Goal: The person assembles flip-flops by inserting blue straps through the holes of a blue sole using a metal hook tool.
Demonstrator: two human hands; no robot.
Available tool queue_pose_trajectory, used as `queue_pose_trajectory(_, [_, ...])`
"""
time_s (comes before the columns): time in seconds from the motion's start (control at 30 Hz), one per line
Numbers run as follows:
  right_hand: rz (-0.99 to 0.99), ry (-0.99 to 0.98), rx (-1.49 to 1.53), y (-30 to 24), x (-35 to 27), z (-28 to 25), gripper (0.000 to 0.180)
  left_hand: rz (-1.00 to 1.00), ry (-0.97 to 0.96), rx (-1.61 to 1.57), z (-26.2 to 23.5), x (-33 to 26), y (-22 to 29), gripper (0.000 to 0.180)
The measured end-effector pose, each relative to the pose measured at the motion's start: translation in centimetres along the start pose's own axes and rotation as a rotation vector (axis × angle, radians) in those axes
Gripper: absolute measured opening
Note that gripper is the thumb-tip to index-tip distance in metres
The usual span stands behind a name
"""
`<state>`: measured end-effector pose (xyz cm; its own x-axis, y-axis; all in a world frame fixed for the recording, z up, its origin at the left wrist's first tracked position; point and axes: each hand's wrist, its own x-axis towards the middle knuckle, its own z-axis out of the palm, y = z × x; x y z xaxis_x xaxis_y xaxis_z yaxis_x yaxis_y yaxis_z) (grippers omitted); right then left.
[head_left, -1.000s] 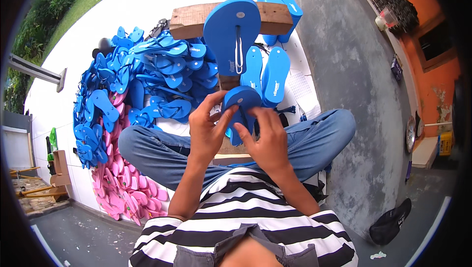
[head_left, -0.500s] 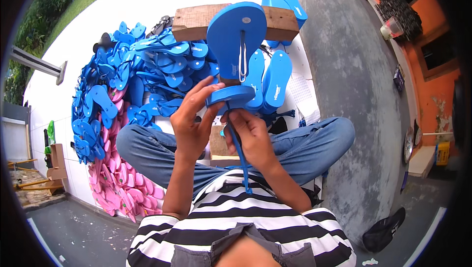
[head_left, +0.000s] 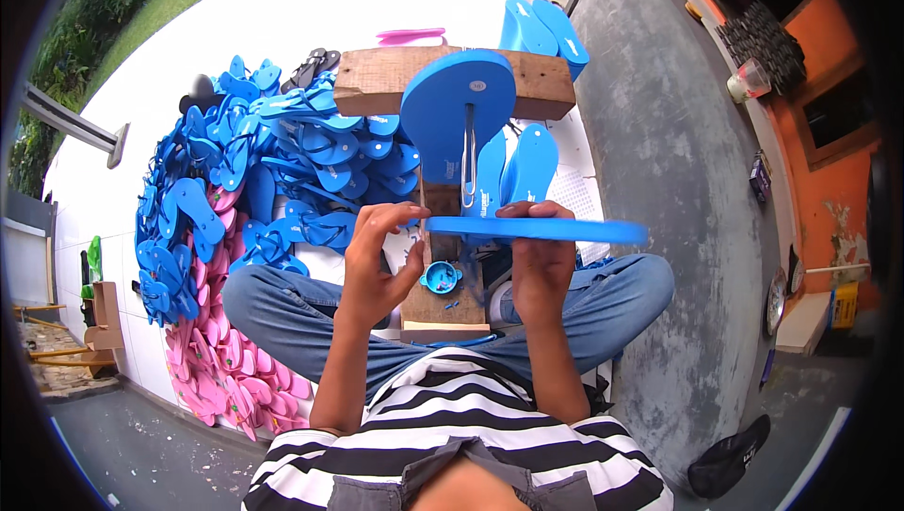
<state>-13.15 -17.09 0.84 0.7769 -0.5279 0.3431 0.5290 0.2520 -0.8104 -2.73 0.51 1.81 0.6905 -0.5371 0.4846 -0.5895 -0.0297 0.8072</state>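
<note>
- Right hand (head_left: 543, 271): clamped on blue sole (head_left: 603, 230), held edge-on above wooden board (head_left: 421, 311), presumably for steadiness.
- Left hand (head_left: 370, 252): thumb and fingers apart at sole's end, contact unclear.

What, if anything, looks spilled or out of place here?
A few small blue bits lie on the wooden board just outside the small blue cup, so they may have spilled. Pink footwear lies beyond the wooden beam, apart from the pink sandal pile.

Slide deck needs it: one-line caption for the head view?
Right hand gripping a blue sole edge-on, left hand at its left end; heaped blue flip-flops and pink ones further left.
</note>
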Motion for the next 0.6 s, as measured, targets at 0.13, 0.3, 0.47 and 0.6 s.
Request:
queue_pose_trajectory(0.13, [-0.372,-0.309,-0.761,-1.7,2.5,0.4,0.049,0.282,0.064,-0.136,0.7,2.1,2.8,0.045])
queue_pose_trajectory(0.3, [-0.466,-0.256,-0.769,-2.2,3.2,1.6,0.051,0.339,0.103,-0.051,0.8,3.7,3.8,0.038])
queue_pose_trajectory(0.47, [-0.459,-0.23,-0.761,-2.2,3.9,1.9,0.051,0.325,0.15,-0.058,0.8,4.7,3.4,0.036])
queue_pose_trajectory(0.6, [-0.38,-0.185,-0.708,-2.5,4.2,1.9,0.055,0.258,0.112,-0.142,0.8,5.5,4.1,0.039])
